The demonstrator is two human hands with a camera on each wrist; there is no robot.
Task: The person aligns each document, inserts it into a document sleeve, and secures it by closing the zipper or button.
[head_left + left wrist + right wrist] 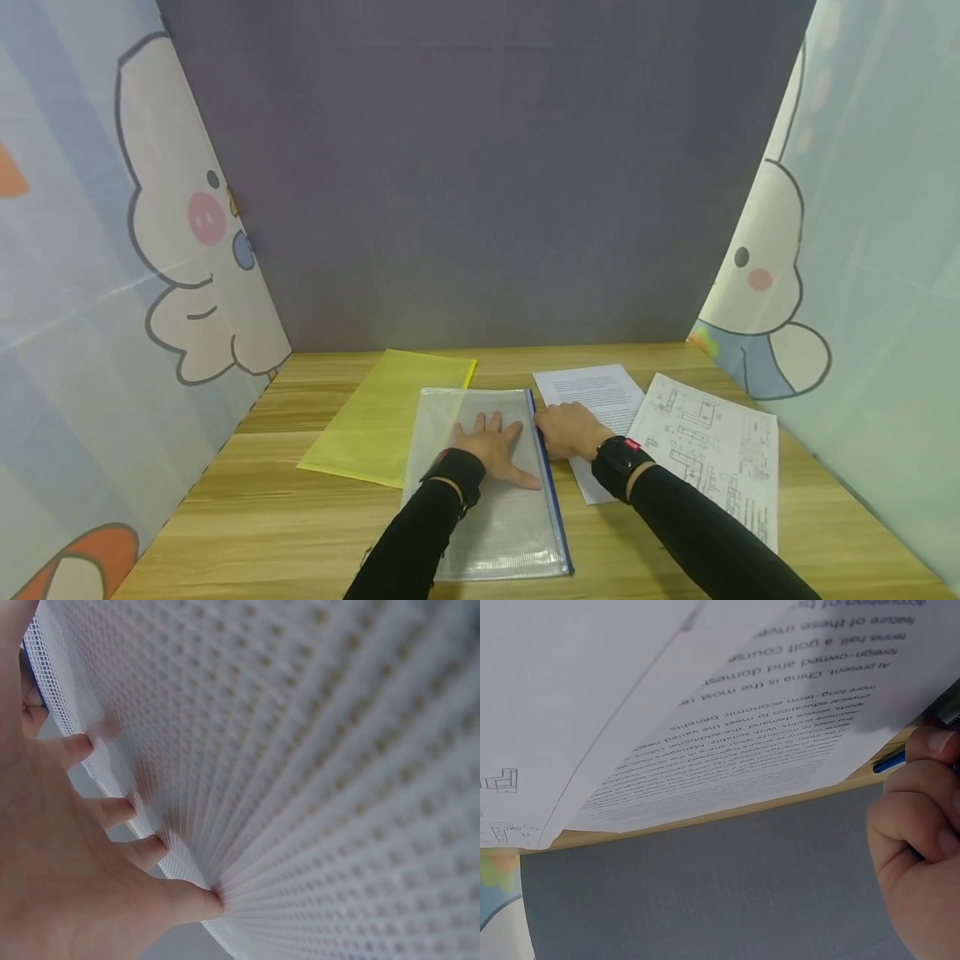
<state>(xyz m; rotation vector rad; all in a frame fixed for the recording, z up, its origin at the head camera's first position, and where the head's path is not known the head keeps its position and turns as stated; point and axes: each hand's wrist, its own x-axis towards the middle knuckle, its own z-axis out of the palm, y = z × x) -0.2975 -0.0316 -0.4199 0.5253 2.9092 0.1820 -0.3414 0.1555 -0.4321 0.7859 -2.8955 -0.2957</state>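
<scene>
A clear mesh zipper pouch (pixel 498 537) lies flat on the wooden table, its blue zipper edge (pixel 558 518) running along the right side. With fingers spread, my left hand (pixel 491 450) presses on the middle of the pouch; the left wrist view shows its fingertips on the mesh grid (pixel 300 787). My right hand (pixel 566 429) has its fingers curled at the blue edge, near the upper part, and pinches the zipper there. In the right wrist view the curled fingers (pixel 911 802) are beside the blue zipper end (pixel 889 760); the pull itself is hidden.
A yellow translucent folder (pixel 375 417) lies at the left, partly under the pouch. To the right are a printed text sheet (pixel 596 392) and, overlapping it, a sheet with technical drawings (pixel 720 450). A grey panel (pixel 480 183) stands behind the table.
</scene>
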